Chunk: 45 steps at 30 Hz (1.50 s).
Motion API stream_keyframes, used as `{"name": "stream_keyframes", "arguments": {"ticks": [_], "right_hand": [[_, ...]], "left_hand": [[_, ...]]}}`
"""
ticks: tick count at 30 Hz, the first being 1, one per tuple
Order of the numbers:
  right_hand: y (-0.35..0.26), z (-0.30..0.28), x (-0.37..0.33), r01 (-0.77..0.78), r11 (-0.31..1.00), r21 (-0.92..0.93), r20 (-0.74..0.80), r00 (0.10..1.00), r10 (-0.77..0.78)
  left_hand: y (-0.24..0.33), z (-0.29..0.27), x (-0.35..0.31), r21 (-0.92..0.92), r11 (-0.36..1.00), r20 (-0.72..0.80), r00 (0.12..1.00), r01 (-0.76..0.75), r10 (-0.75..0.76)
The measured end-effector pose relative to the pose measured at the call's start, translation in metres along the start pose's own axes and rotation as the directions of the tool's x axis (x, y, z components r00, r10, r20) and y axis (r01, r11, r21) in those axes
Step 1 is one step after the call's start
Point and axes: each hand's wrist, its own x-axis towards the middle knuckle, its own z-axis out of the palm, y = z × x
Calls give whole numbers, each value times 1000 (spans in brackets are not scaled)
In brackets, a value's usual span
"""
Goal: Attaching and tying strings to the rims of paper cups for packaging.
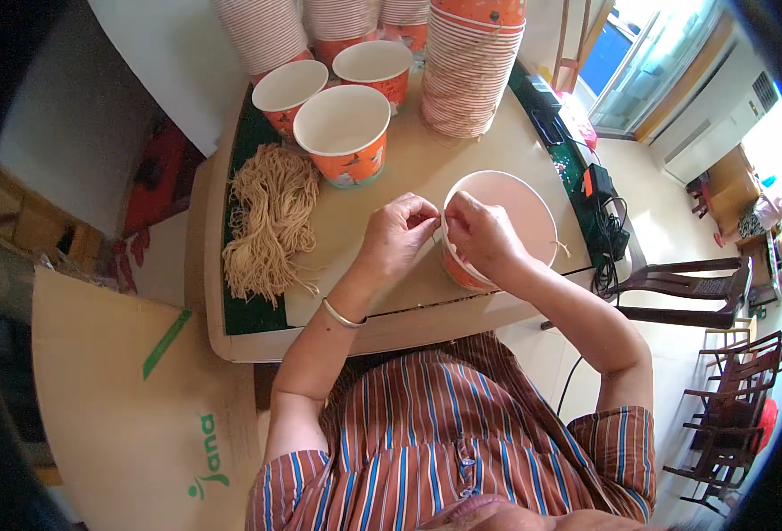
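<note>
In front of me a white-lined paper bucket (523,212) with an orange outside stands on the table. My left hand (398,237) is closed in a pinch just left of its rim; what the fingertips hold is too small to make out. Over the bucket's left rim my right hand (484,232) is also pinched closed, its fingertips close to the left ones and their contents hidden. A short end of string (561,249) sticks out at the bucket's right rim. To the left lies a loose bundle of beige strings (271,221).
Beyond my hands stand several more orange paper buckets (345,133) and a tall nested stack (470,75) with string ends on it. Black cables and adapters (608,226) line the table's right edge. A large cardboard sheet (134,380) leans at the left; a dark wooden chair (687,288) is at the right.
</note>
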Motion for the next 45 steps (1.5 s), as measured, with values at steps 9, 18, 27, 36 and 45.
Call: {"name": "stream_keyframes", "arguments": {"ticks": [9, 18, 27, 36, 45], "right_hand": [[12, 2, 0, 104, 991, -79, -98, 989, -111], [-3, -15, -5, -156, 979, 133, 139, 981, 137], [2, -17, -5, -143, 980, 141, 126, 984, 125], [0, -12, -5, 0, 950, 311, 31, 999, -11], [-16, -18, -10, 213, 962, 173, 34, 974, -222]], "left_hand": [[-4, -1, 0, -280, 950, 70, 990, 141, -126], [-9, 1, -1, -315, 939, 15, 990, 136, -139], [-8, -3, -6, -300, 942, -26, 986, 151, -166], [16, -6, -22, -204, 972, -188, 970, 113, -153], [49, 0, -30, 174, 982, -290, 950, -67, 117]]}}
